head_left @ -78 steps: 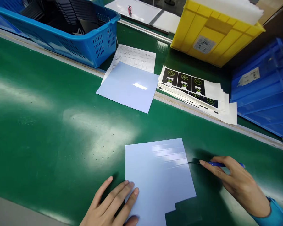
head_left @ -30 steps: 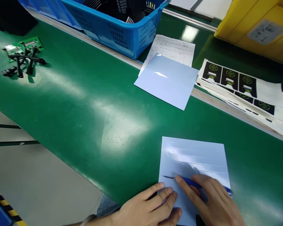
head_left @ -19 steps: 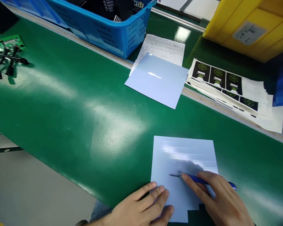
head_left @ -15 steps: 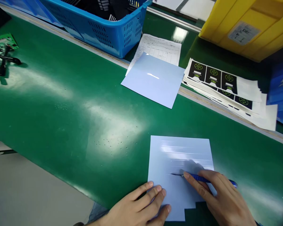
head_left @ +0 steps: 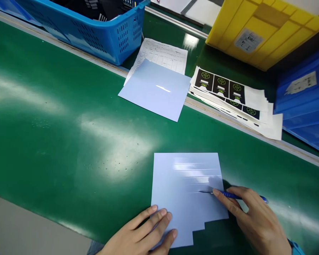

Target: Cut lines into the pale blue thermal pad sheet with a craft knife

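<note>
A pale blue-grey sheet (head_left: 172,198) with a stepped lower right edge lies flat on the green worktop. Several thin parallel lines run across its upper right part. My left hand (head_left: 146,230) rests on its lower left corner, fingers spread and pressed down. In my right hand (head_left: 255,216) is a craft knife (head_left: 228,194) with a blue handle and a slim pointed blade, pinched between thumb and fingers. The blade lies low over the sheet at the right end of a faint line, its tip pointing left.
Another blue-grey sheet (head_left: 156,95) lies farther back, partly over a printed paper form (head_left: 164,53). Beside it is a stack of black-and-white printed label sheets (head_left: 252,95). A blue basket (head_left: 114,39), a yellow bin (head_left: 228,28) and a blue bin (head_left: 305,102) stand behind.
My right hand has drawn the knife rightward across the sheet, and a faint line shows behind its tip. My left hand stays on the sheet. The view has turned to the right.
</note>
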Demonstrator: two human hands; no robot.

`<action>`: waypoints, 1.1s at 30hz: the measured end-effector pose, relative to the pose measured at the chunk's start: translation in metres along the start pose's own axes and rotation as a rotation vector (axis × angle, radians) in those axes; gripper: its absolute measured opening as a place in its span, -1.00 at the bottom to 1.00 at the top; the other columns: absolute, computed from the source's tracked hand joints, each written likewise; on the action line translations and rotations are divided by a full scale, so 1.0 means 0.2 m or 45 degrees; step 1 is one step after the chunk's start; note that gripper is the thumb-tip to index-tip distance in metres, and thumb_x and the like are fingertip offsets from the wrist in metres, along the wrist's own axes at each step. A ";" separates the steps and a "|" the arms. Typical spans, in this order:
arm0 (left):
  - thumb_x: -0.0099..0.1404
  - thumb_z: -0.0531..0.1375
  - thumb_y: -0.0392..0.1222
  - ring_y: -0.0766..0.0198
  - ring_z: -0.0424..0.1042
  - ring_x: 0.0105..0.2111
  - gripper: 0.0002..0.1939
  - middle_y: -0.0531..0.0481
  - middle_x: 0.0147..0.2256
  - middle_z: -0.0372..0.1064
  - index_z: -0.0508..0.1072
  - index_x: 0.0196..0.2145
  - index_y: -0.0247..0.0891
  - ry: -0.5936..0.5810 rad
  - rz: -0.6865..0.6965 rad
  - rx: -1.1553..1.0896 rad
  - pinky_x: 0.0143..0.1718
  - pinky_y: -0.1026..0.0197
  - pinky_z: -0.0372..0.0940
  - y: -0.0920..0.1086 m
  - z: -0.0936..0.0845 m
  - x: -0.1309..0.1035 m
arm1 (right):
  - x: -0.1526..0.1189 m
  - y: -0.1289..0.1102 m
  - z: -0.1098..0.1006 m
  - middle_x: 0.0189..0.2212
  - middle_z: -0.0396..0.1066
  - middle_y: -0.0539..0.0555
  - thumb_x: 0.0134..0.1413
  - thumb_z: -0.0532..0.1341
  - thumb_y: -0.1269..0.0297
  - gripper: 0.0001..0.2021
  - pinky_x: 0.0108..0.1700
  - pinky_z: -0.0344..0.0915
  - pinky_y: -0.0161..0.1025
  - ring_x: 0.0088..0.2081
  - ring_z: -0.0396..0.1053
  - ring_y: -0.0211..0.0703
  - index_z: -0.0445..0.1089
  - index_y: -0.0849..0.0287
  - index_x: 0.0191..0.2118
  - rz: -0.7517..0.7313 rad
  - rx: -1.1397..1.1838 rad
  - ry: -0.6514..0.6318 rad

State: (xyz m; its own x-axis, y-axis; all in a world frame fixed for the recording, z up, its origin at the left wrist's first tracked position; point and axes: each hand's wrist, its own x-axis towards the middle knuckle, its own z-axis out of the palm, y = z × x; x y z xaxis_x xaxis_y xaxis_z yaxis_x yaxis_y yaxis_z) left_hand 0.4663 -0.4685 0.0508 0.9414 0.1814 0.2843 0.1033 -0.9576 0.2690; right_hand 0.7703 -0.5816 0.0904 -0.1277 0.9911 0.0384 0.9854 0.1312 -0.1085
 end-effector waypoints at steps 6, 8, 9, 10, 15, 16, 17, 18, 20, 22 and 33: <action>0.49 -0.11 -0.13 0.19 0.36 0.07 -0.61 0.00 -0.03 0.46 0.48 0.02 -0.13 0.177 -0.067 -0.019 0.29 0.02 0.04 0.02 0.06 -0.02 | -0.08 0.12 0.00 -0.14 0.26 0.21 0.20 -0.05 0.71 -0.38 -0.21 0.15 -0.11 -0.13 0.28 0.01 0.13 0.04 0.29 -0.006 -0.055 0.050; 0.48 -0.09 -0.18 0.18 0.34 0.09 -0.62 -0.02 -0.01 0.45 0.46 0.04 -0.13 0.178 -0.053 -0.014 0.31 0.01 0.02 0.02 0.09 -0.04 | -0.12 0.18 0.00 -0.15 0.28 0.21 0.21 -0.03 0.69 -0.41 -0.23 0.16 -0.12 -0.15 0.29 -0.01 0.18 0.04 0.27 -0.014 -0.061 0.081; 0.47 -0.07 -0.19 0.17 0.33 0.10 -0.63 -0.04 0.00 0.44 0.45 0.06 -0.14 0.167 -0.049 -0.013 0.31 0.00 0.02 0.02 0.10 -0.04 | -0.13 0.21 0.00 -0.15 0.28 0.20 0.21 -0.02 0.68 -0.42 -0.23 0.17 -0.13 -0.15 0.30 -0.03 0.20 0.03 0.25 -0.012 -0.063 0.084; 0.47 -0.05 -0.18 0.15 0.32 0.11 -0.64 -0.05 0.01 0.43 0.44 0.07 -0.14 0.164 -0.045 -0.010 0.30 -0.01 0.03 0.02 0.10 -0.04 | -0.15 0.25 -0.01 -0.15 0.28 0.19 0.22 -0.01 0.67 -0.43 -0.22 0.18 -0.14 -0.15 0.30 -0.04 0.21 0.01 0.24 -0.006 -0.068 0.078; 0.46 -0.02 -0.09 0.12 0.32 0.11 -0.65 -0.06 0.02 0.43 0.43 0.07 -0.16 0.104 -0.011 0.016 0.27 -0.02 0.11 0.00 0.05 -0.01 | -0.26 0.35 -0.09 -0.14 0.28 0.15 0.33 -0.04 0.42 -0.58 -0.22 0.24 -0.20 -0.15 0.33 -0.11 0.26 -0.03 0.21 0.033 -0.065 -0.006; 0.46 -0.02 -0.08 0.11 0.33 0.10 -0.65 -0.06 0.01 0.43 0.43 0.07 -0.17 0.069 0.000 0.022 0.26 -0.03 0.12 0.00 0.03 0.00 | -0.27 0.34 -0.10 -0.11 0.27 0.14 0.34 -0.04 0.37 -0.59 -0.23 0.26 -0.23 -0.14 0.33 -0.13 0.25 -0.06 0.21 0.050 -0.038 -0.014; 0.46 -0.01 -0.07 0.10 0.33 0.10 -0.64 -0.07 0.01 0.43 0.42 0.08 -0.18 0.034 0.018 0.029 0.25 -0.04 0.13 0.00 0.02 0.00 | -0.27 0.31 -0.10 -0.09 0.27 0.13 0.35 -0.04 0.34 -0.60 -0.24 0.27 -0.25 -0.12 0.33 -0.14 0.24 -0.08 0.22 0.074 -0.005 -0.020; 0.45 0.00 -0.06 0.08 0.32 0.10 -0.64 -0.08 0.02 0.43 0.41 0.08 -0.20 0.009 0.036 0.036 0.24 -0.05 0.13 0.00 0.01 0.00 | -0.27 0.27 -0.09 -0.06 0.27 0.12 0.35 -0.04 0.33 -0.60 -0.23 0.28 -0.26 -0.09 0.33 -0.15 0.22 -0.11 0.23 0.102 0.027 -0.026; 0.43 0.04 -0.01 0.05 0.31 0.11 -0.61 -0.12 0.03 0.42 0.41 0.08 -0.24 0.019 0.065 0.060 0.24 -0.06 0.13 0.01 0.00 0.00 | -0.23 0.16 -0.06 -0.03 0.26 0.13 0.34 -0.07 0.36 -0.55 -0.19 0.32 -0.26 -0.06 0.34 -0.14 0.16 -0.13 0.26 0.139 0.054 -0.045; 0.41 0.07 0.03 0.06 0.29 0.13 -0.57 -0.14 0.04 0.40 0.41 0.08 -0.27 0.044 0.060 0.102 0.25 -0.02 0.11 0.02 0.01 -0.01 | -0.15 0.02 -0.01 -0.08 0.29 0.14 0.31 -0.08 0.42 -0.50 -0.22 0.35 -0.30 -0.11 0.36 -0.16 0.13 -0.15 0.28 0.027 0.009 -0.003; 0.38 0.08 -0.21 0.08 0.38 0.07 -0.71 -0.17 -0.01 0.46 0.45 -0.01 -0.31 0.167 -0.016 0.147 0.19 0.09 0.21 0.07 0.04 0.01 | 0.19 -0.40 0.12 -0.16 0.30 0.16 0.31 -0.11 0.32 -0.58 -0.14 0.34 -0.19 -0.12 0.32 -0.08 0.30 0.02 0.17 -0.233 0.036 0.071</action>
State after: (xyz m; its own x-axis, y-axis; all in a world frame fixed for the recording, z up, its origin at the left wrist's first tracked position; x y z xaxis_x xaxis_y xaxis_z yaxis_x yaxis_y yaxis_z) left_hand 0.4720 -0.4824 0.0479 0.8905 0.2142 0.4014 0.1584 -0.9730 0.1678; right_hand 0.6846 -0.5541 0.0768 -0.2974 0.9478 0.1149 0.9427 0.3106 -0.1222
